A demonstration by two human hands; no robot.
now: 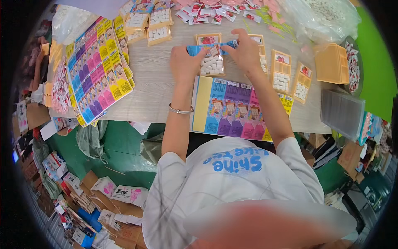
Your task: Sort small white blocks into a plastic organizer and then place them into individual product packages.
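Note:
Across a pale orange tray of white pieces stretches a blue printed label. My left hand pinches its left end at the tray's edge. My right hand grips the other end, thumb and fingers closed, partly hiding it. A red fruit-printed sachet lies in the tray's far end. Just to the right, a second filled tray shows partly behind my right hand. Nearer me, under my forearms, lies a sheet of colourful labels with a yellow strip at its left.
Further right are two filled trays, stacked empty trays and clear plastic covers. More label sheets are piled at left. Labelled trays, loose sachets and a bag of white pieces occupy the far side.

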